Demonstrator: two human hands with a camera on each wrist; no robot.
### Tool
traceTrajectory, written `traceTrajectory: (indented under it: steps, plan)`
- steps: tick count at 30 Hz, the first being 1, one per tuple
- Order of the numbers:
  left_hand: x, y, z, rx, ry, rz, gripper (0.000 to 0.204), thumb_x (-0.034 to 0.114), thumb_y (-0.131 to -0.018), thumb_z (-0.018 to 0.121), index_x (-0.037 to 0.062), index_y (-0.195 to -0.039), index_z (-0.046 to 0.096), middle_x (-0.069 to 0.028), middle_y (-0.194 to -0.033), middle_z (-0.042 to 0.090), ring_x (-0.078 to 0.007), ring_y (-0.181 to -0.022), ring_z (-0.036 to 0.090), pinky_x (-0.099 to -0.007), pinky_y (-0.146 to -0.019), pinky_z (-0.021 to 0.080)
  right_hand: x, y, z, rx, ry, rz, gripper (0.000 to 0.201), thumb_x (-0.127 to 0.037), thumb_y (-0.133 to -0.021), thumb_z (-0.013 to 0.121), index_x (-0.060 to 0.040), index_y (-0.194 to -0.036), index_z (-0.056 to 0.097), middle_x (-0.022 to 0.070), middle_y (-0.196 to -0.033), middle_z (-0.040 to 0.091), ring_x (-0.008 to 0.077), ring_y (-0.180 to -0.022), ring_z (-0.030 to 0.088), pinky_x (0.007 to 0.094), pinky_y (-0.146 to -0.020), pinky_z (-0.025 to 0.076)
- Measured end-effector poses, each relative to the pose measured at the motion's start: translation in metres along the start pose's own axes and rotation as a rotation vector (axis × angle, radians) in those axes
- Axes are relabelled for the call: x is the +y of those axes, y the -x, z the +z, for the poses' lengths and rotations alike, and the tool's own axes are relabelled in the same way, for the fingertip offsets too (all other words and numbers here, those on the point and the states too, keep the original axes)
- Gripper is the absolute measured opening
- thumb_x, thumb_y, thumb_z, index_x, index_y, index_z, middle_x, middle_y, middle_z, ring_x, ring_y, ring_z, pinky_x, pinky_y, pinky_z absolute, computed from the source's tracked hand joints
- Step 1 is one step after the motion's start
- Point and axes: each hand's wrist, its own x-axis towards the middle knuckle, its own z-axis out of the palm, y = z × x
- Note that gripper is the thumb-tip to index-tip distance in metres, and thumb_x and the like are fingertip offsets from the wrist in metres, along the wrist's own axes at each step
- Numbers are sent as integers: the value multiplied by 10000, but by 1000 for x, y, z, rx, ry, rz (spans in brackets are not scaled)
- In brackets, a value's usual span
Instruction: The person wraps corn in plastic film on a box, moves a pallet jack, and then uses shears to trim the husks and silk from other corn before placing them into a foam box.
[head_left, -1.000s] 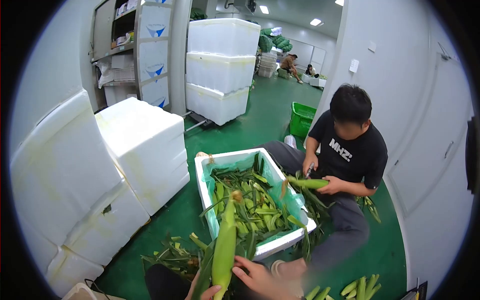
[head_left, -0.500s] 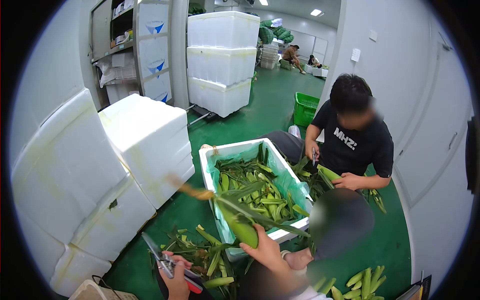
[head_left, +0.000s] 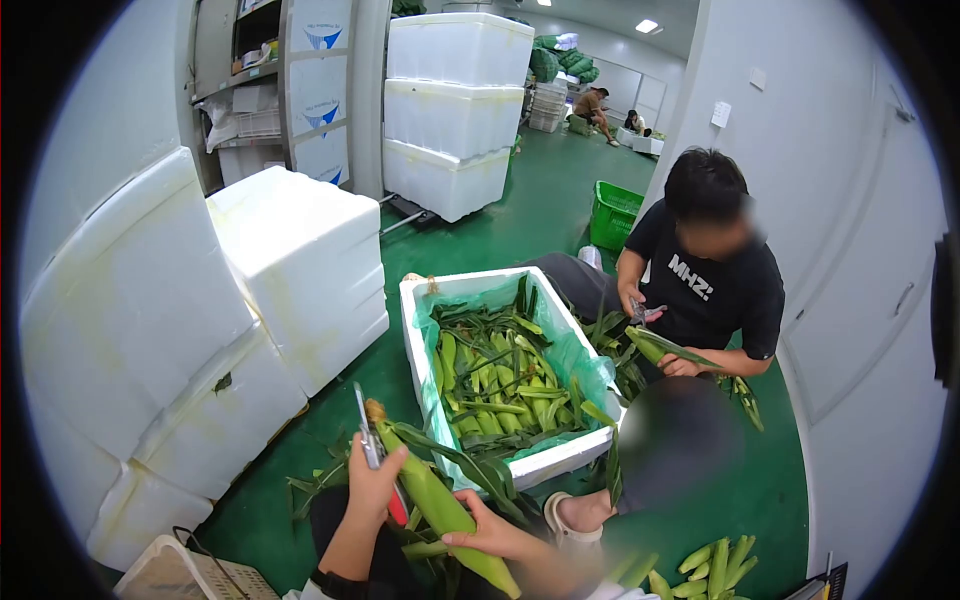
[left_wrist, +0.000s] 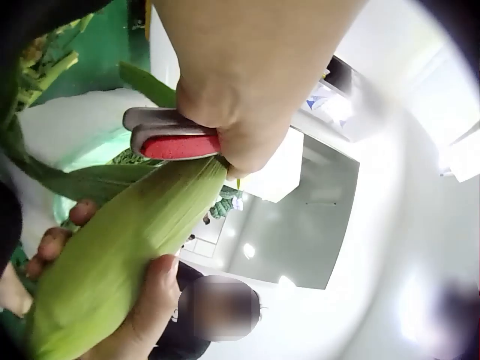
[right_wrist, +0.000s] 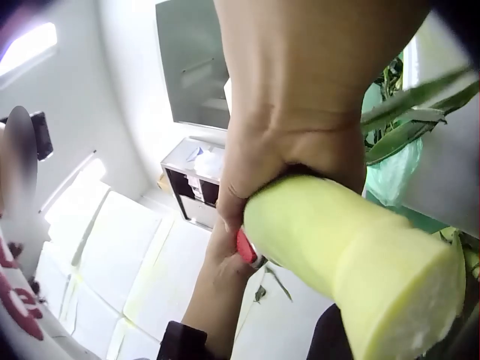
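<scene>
In the head view, my left hand (head_left: 372, 482) grips shears (head_left: 367, 435) with a red handle, blades pointing up beside the brown silk at the tip of a green corn ear (head_left: 432, 500). My right hand (head_left: 492, 532) holds that ear near its lower end, some long leaves hanging off it. The left wrist view shows the left hand (left_wrist: 232, 97) round the red and grey handles (left_wrist: 178, 144), against the ear's narrow end. In the right wrist view, the right hand (right_wrist: 296, 127) wraps the ear (right_wrist: 322, 232), its pale cut end (right_wrist: 424, 307) toward the camera.
A white foam box (head_left: 415, 350) lined with green plastic holds husks and leaves. Across it a person (head_left: 715, 270) holds another ear and a tool. Foam boxes (head_left: 300, 270) stand left, a basket (head_left: 170, 570) lower left, several ears (head_left: 718, 570) lower right.
My left hand left the ear, picked up the shears, and has come up to the ear's tip. My right hand took hold of the ear and has moved it down and left.
</scene>
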Motion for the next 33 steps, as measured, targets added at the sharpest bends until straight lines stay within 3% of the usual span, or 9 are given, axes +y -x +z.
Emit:
traceTrajectory:
  steps: [2, 8, 10, 11, 13, 15, 21, 29, 33]
  plan:
    - [10, -9, 1, 62, 202, -85, 311, 28, -814, 652, 28, -1066, 470, -46, -919, 569, -134, -805, 576, -298, -702, 499, -9, 9, -3, -92, -169, 106, 606, -251, -833, 704, -61, -1258, 316, 114, -1064, 545, 174, -910, 587, 304, -784, 482]
    - [-5, -12, -32, -118, -278, -39, 419, 113, -778, 689, 24, -1108, 448, -64, -932, 546, -131, -806, 552, -264, -714, 473, 6, 10, -14, 126, -555, 46, 524, -126, -838, 671, -79, -1245, 344, 113, -1088, 567, 206, -875, 629, 334, -723, 522]
    - [11, 16, -47, -225, -583, -21, 479, 125, -745, 705, 31, -1131, 437, -66, -952, 539, -130, -835, 541, -266, -729, 464, 2, 10, -26, 228, -415, 72, 566, -162, -833, 681, -70, -1286, 354, 140, -1145, 555, 237, -960, 609, 349, -808, 499]
    - [33, 37, -43, -342, -590, -158, 597, 136, -703, 717, 44, -1204, 406, -69, -985, 527, -149, -874, 532, -285, -771, 459, 9, 10, -34, 255, -134, -5, 588, -145, -832, 674, -66, -1313, 345, 130, -1176, 533, 226, -1034, 565, 336, -865, 467]
    - [18, 60, -63, -603, -578, -116, 758, 144, -698, 720, 26, -1332, 321, -120, -1052, 511, -217, -971, 527, -334, -867, 432, 7, 12, -44, 274, 252, -120, 693, -257, -796, 716, -27, -1348, 365, 170, -1265, 514, 259, -1178, 503, 343, -984, 385]
    - [17, 71, -71, -750, -617, -164, 832, 159, -696, 701, 2, -1385, 263, -188, -1129, 461, -294, -1066, 483, -356, -934, 386, 5, 12, -47, 247, 393, -176, 694, -285, -784, 722, -42, -1346, 396, 186, -1265, 531, 282, -1154, 543, 351, -948, 421]
    - [12, 57, -85, -777, -643, -319, 879, 108, -683, 668, 20, -1426, 205, -169, -1246, 415, -258, -1158, 426, -332, -985, 348, -29, 16, -38, 172, 710, -160, 675, -328, -737, 755, -62, -1297, 488, 211, -1175, 594, 358, -1071, 586, 386, -898, 464]
    - [-5, 55, -102, -822, -611, -383, 869, 102, -687, 648, 8, -1424, 197, -180, -1278, 385, -278, -1198, 403, -336, -1026, 317, -20, 14, -42, 174, 737, -172, 671, -303, -715, 777, -47, -1276, 515, 203, -1181, 596, 335, -1069, 597, 376, -901, 466]
    - [-9, 54, -95, -829, -559, -412, 843, 104, -700, 642, -4, -1416, 211, -162, -1284, 408, -246, -1199, 409, -322, -990, 350, -17, 9, -37, 27, 769, -144, 666, -301, -708, 785, -41, -1265, 526, 188, -1190, 597, 346, -1071, 594, 369, -905, 467]
